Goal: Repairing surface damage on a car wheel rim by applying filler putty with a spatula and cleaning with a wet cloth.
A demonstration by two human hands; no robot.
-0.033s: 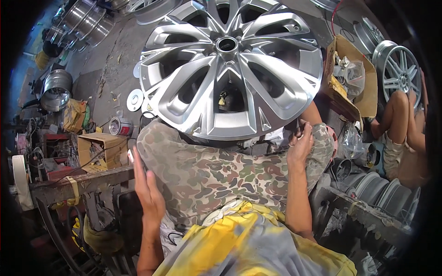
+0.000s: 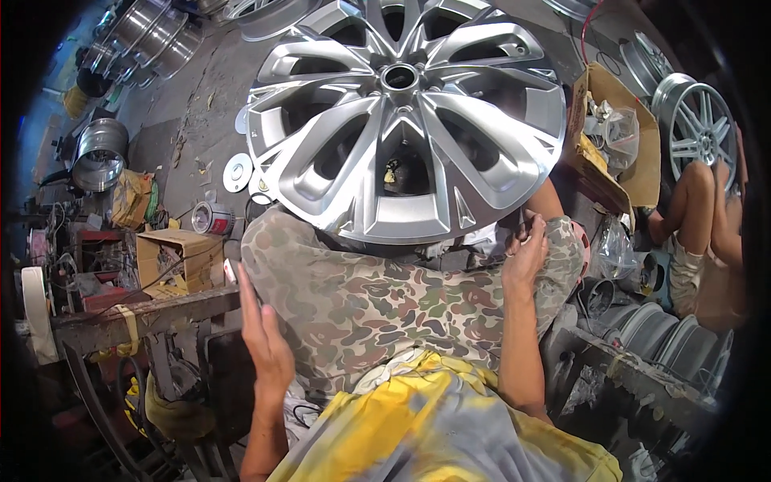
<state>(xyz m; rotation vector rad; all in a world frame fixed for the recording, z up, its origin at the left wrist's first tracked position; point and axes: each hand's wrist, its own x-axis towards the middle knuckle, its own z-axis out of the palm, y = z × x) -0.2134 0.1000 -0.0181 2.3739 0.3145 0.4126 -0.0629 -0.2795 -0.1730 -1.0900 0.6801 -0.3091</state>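
A large silver alloy wheel (image 2: pixel 405 217) with paired spokes and a round centre bore lies face up in front of my knees. My right hand (image 2: pixel 526 257) is beside its near right edge, fingers curled together; whatever they may hold is too small and shadowed to name. To the left of my camouflage trousers (image 2: pixel 377 309), my left hand (image 2: pixel 263 341) is raised edge-on, its fingers stretched straight and apart from the wheel. A small white patch shows by its fingertips, and I cannot tell whether it is on the hand or behind it.
An open cardboard box (image 2: pixel 642 153) with plastic bags stands right of the wheel. Farther right, a person's bare legs (image 2: pixel 695 201) are beside another wheel (image 2: pixel 699 132). At left are a smaller carton (image 2: pixel 181 261), a metal frame (image 2: pixel 144 313) and a tin (image 2: pixel 213 217). Several rims lie around.
My left hand has shifted very slightly right and down. The wheel and surroundings sit a touch farther right in view; my right hand looks nearly unchanged.
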